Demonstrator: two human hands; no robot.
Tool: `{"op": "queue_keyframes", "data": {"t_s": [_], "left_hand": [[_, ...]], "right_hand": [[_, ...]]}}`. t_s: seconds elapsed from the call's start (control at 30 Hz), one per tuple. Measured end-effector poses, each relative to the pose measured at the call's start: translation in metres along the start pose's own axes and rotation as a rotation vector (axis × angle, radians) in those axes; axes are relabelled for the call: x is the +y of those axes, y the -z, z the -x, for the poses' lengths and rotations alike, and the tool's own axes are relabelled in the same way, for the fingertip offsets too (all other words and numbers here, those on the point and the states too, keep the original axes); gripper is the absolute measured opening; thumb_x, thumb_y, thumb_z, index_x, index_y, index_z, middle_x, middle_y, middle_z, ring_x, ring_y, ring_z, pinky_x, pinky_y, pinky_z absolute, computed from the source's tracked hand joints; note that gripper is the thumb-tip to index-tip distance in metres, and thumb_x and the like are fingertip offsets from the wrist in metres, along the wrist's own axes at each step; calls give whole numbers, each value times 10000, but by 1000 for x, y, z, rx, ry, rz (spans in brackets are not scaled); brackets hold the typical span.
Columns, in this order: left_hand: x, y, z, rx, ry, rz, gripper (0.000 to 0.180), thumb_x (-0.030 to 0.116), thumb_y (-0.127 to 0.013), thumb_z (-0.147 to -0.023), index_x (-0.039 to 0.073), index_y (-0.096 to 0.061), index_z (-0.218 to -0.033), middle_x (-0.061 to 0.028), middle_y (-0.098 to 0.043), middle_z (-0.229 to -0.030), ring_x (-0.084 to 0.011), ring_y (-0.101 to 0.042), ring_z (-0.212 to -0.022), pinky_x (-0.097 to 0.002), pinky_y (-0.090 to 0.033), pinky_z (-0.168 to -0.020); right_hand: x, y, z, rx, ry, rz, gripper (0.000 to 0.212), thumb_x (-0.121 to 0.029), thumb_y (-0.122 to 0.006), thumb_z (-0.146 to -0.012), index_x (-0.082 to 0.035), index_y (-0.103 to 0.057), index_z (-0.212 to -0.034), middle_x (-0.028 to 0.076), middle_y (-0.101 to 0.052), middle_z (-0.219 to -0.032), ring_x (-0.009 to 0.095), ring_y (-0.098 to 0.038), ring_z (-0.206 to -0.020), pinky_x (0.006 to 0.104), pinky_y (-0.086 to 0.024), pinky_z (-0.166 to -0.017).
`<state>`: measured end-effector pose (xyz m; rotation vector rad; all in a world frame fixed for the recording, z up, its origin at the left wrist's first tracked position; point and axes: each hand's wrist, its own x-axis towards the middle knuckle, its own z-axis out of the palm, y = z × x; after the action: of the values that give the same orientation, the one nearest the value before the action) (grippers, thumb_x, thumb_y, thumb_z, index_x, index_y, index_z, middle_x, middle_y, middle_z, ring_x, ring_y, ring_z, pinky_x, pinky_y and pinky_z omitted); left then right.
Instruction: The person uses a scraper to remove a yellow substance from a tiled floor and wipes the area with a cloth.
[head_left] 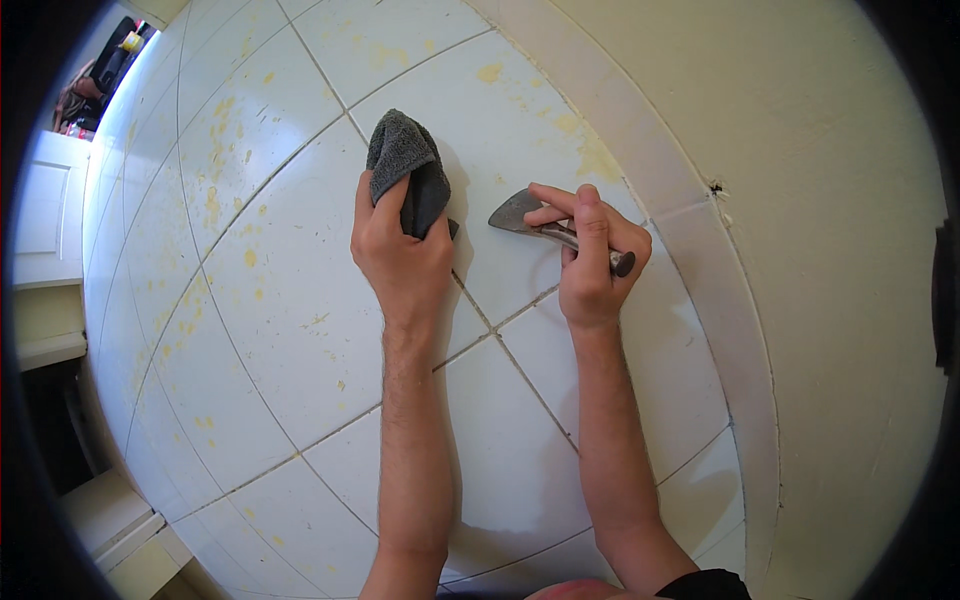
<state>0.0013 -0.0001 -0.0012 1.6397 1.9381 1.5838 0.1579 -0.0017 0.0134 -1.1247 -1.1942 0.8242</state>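
Observation:
My left hand (402,255) is closed around a bunched dark grey cloth (403,150), which sticks out beyond the fingers. To its right, my right hand (600,255) grips a metal scraper (514,211) by its handle. The scraper's flared blade points left toward the cloth, with a gap between them, and the handle's dark round end shows below my thumb. Both hands are over a white tiled floor (300,260). Yellow stains (213,205) speckle the tiles, mostly to the left. Whether the blade touches the tile is hard to judge.
A pale tile skirting (705,270) and a cream wall (850,250) curve along the right side. At the far left are a white panelled door (50,205), a dark opening (62,425) and several jumbled objects (105,75).

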Motion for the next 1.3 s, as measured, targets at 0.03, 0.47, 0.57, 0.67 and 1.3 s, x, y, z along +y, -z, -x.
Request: {"op": "queue_keyframes", "data": {"t_s": [0.03, 0.47, 0.57, 0.67, 1.3], "left_hand": [[1, 1, -1, 4, 1, 4, 300, -92, -651, -742, -38, -673, -1036, -143, -633, -1018, -317, -656, -865, -349, -529, -765], [5, 3, 0, -54, 50, 1, 333, -116, -642, -787, -78, -658, -1117, -131, -636, -1092, -254, -655, -982, -310, -518, -848], [4, 2, 1, -54, 55, 9, 328, -114, -643, -788, -79, -658, -1113, -133, -637, -1089, -256, -655, -984, -313, -521, -846], [5, 2, 0, -41, 43, 0, 320, -113, -643, -791, -77, -659, -1108, -133, -636, -1083, -253, -654, -979, -310, -519, -844], [7, 2, 0, -50, 56, 0, 318, -106, -643, -797, -69, -662, -1112, -129, -637, -1082, -247, -652, -973, -300, -509, -854]], "right_hand": [[1, -1, 0, 0, 0, -3, 366, -141, -497, -1024, 97, -747, -900, 141, -709, -693, 140, -608, -563, 278, -468, -539], [9, -5, -1, -33, -26, -77, 370, -142, -493, -1026, 102, -741, -900, 161, -721, -742, 169, -682, -645, 289, -546, -562], [10, -4, -1, -31, 6, -114, 367, -146, -497, -1026, 111, -733, -910, 172, -729, -788, 178, -685, -648, 290, -565, -526], [8, -4, -1, -40, -3, -119, 362, -150, -504, -1026, 116, -729, -923, 177, -733, -819, 183, -687, -653, 288, -563, -499], [9, -7, 0, 5, -53, -133, 373, -169, -497, -1026, 100, -725, -904, 140, -716, -755, 170, -668, -562, 254, -499, -462]]}}
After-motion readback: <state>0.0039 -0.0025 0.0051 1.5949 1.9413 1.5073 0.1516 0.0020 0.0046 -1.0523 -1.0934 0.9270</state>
